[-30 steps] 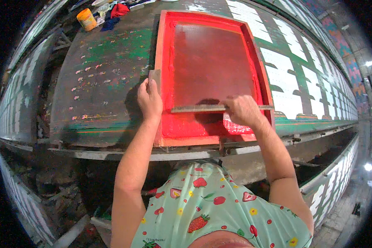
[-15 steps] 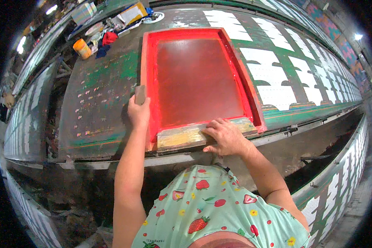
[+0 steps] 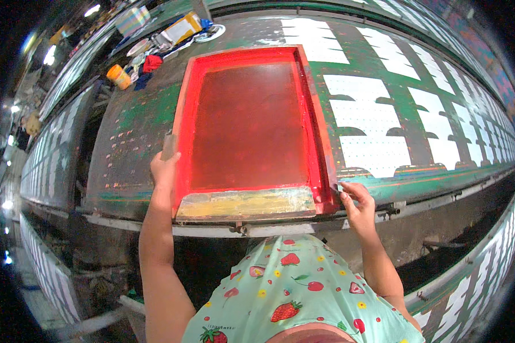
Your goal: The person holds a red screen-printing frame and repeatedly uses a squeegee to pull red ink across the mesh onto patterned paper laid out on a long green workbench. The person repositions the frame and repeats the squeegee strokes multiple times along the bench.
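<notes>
A printing screen (image 3: 243, 120) with an orange-red frame and red, ink-smeared mesh lies on the long green-and-grey table (image 3: 120, 171). Across its near end lies a wide squeegee (image 3: 243, 201), its board stained yellow and grey. My left hand (image 3: 165, 166) grips a grey wooden block (image 3: 168, 143) at the screen's left side. Beside the screen's near right corner is my right hand (image 3: 357, 208), fingers bent but apart; whether they touch the frame I cannot tell.
Rows of white cut pieces (image 3: 366, 126) lie right of the screen. At the back left are an orange container (image 3: 118, 76), a red cloth (image 3: 151, 63) among other cloths, and a white dish (image 3: 209, 33). A metal rail (image 3: 269, 230) runs along the near edge. Neighbouring tables flank this one.
The squeegee came from partway up the mesh down to the near end. My right hand has let go of it and moved right. The screen and left hand appear further left in view.
</notes>
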Available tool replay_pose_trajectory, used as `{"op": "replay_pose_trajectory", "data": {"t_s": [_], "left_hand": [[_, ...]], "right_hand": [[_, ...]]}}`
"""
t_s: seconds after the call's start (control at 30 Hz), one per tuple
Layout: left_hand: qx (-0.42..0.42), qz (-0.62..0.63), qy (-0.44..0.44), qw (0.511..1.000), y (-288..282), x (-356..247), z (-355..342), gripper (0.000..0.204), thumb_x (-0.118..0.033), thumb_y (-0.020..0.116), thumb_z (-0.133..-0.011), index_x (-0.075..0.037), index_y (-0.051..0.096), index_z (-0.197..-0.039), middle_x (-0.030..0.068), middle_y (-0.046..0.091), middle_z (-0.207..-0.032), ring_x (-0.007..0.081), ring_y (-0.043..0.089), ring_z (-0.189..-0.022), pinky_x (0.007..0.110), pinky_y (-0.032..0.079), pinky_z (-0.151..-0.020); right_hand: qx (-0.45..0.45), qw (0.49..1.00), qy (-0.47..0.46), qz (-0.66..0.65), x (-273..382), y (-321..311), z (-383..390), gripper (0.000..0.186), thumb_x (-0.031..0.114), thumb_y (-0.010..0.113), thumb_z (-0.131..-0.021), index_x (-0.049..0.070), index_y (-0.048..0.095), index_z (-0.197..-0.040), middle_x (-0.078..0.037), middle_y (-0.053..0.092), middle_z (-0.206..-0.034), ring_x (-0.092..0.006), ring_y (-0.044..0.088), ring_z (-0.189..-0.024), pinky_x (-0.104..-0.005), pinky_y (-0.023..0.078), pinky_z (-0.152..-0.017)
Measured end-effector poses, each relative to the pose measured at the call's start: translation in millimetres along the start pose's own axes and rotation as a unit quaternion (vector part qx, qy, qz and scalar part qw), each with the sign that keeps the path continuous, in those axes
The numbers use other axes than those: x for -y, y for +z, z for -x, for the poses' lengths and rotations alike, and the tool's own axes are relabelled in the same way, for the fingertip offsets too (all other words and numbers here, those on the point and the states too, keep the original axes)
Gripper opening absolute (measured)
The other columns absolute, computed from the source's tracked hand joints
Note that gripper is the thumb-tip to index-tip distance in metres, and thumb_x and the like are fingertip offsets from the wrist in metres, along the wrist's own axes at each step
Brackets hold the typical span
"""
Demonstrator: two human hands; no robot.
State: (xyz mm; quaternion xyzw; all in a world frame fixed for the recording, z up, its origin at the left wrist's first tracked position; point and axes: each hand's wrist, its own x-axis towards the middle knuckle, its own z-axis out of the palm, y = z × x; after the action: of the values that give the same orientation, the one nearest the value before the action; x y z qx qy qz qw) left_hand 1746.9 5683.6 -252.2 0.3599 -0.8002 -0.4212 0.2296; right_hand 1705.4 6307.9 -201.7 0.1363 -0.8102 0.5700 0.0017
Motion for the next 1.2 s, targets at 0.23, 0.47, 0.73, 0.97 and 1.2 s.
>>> {"op": "replay_pose_trajectory", "data": {"t_s": [0.23,0.47,0.73,0.97,1.2], "left_hand": [[0.0,0.038,-0.021,0.999,0,6,-9,0.034,-0.019,0.092,-0.087,0.002,0.082,-0.111,0.0051,0.081,-0.098,0.0171,0.073,-0.088,0.039,0.057,-0.082],[0.011,0.093,-0.039,0.995,3,7,-4,0.04,-0.018,0.091,-0.088,0.004,0.078,-0.119,0.0088,0.081,-0.102,0.0228,0.074,-0.092,0.04,0.057,-0.087],[0.037,0.08,-0.033,0.996,-1,2,-3,0.038,-0.016,0.088,-0.091,0.005,0.077,-0.12,0.0098,0.08,-0.11,0.0217,0.073,-0.097,0.039,0.056,-0.092],[0.068,0.125,-0.066,0.988,-3,13,-16,0.038,-0.013,0.086,-0.091,0.005,0.076,-0.123,0.0068,0.078,-0.111,0.0201,0.072,-0.098,0.038,0.055,-0.093],[0.095,0.208,-0.066,0.971,-5,-53,4,0.041,-0.009,0.086,-0.091,0.004,0.076,-0.128,0.0073,0.078,-0.114,0.0214,0.073,-0.098,0.039,0.057,-0.094]], "right_hand": [[0.054,0.957,0.254,-0.127,-45,3,-9,0.054,0.023,0.078,-0.109,-0.004,0.065,-0.154,-0.016,0.074,-0.144,-0.0213,0.069,-0.129,-0.0388,0.056,-0.11],[0.019,0.976,0.218,0.018,-25,22,-10,0.045,0.023,0.076,-0.11,-0.005,0.072,-0.145,-0.017,0.08,-0.125,-0.0228,0.073,-0.115,-0.0389,0.057,-0.104],[-0.054,0.945,0.319,-0.055,-14,35,-14,0.046,0.019,0.078,-0.108,-0.008,0.073,-0.146,-0.008,0.08,-0.124,-0.0157,0.07,-0.114,-0.0329,0.055,-0.099],[-0.07,0.936,0.311,-0.147,11,30,-14,0.048,0.024,0.08,-0.107,-0.005,0.074,-0.145,-0.007,0.081,-0.121,-0.0148,0.07,-0.109,-0.0314,0.055,-0.099],[-0.105,0.957,0.228,-0.145,13,-12,-30,0.039,0.022,0.078,-0.108,-0.006,0.08,-0.135,-0.011,0.082,-0.121,-0.0144,0.072,-0.107,-0.0321,0.057,-0.097]]}}
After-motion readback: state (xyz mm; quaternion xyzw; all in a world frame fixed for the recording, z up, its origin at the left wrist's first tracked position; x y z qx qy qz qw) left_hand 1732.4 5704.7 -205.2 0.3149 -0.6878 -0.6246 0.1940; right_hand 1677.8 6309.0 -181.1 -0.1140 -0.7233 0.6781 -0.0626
